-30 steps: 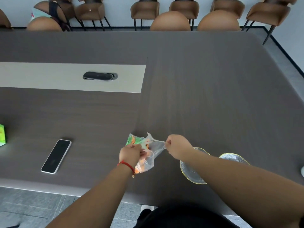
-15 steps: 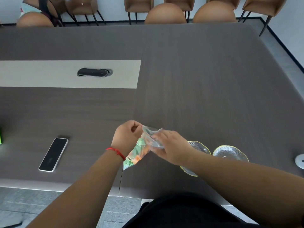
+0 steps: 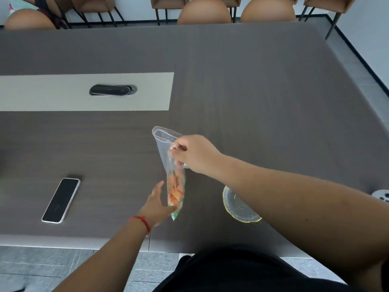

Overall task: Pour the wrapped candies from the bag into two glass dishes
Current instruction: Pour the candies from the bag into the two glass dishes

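Right hand (image 3: 194, 153) fingers pinched on bag (image 3: 171, 165) top, candies (image 3: 175, 190) low; left hand (image 3: 156, 204) fingers apart at its base; tip slowly over glass dish (image 3: 239, 207)

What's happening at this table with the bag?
A person is holding a clear plastic bag of wrapped candies up off the table. The right hand pinches it near the top, so it hangs with the candies settled at the bottom. The left hand is open and touching the lower end. One glass dish shows beside it, empty and partly hidden under the right forearm. Nothing has been poured yet. A phone lies off to the left.
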The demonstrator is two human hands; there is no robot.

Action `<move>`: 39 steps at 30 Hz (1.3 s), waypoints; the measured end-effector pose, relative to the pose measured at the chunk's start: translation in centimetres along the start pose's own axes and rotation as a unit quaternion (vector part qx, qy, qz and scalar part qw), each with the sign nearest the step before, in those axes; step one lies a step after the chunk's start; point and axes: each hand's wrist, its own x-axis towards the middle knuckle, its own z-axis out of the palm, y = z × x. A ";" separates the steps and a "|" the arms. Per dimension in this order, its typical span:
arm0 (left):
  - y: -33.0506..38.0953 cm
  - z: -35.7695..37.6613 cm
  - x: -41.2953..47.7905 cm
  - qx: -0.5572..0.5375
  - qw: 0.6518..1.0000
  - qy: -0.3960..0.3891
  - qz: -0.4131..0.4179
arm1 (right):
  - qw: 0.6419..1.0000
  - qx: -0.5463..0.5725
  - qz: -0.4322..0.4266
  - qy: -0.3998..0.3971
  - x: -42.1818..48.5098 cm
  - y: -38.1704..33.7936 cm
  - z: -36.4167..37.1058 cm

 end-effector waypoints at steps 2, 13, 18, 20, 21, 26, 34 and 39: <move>-0.5 1.9 -0.7 -0.041 0.998 -0.010 -0.053 | 1.000 -0.003 -0.006 0.004 0.4 -0.6 -0.7; 2.6 4.0 -0.1 -0.258 0.961 0.096 -0.037 | 0.991 0.102 0.073 0.047 -0.7 1.3 -6.3; 3.6 2.9 0.5 -0.256 0.954 0.153 -0.025 | 0.986 0.116 0.097 0.069 -1.9 3.2 -8.6; 4.2 1.8 0.2 -0.250 0.951 0.179 -0.021 | 0.982 0.112 0.121 0.088 -2.4 4.8 -9.5; 4.6 1.1 0.0 -0.239 0.952 0.190 -0.017 | 0.979 0.120 0.138 0.093 -2.9 5.9 -10.0; 7.4 -2.6 -1.0 -0.091 0.958 0.262 0.071 | 0.944 0.206 0.238 0.096 -6.9 11.1 -9.7; 12.8 -2.8 -3.4 -0.060 0.944 0.291 0.141 | 0.819 0.389 0.405 0.118 -10.6 17.7 -5.6; 14.9 -2.2 -4.0 -0.049 0.943 0.282 0.170 | 0.793 0.430 0.412 0.129 -11.6 20.0 -4.2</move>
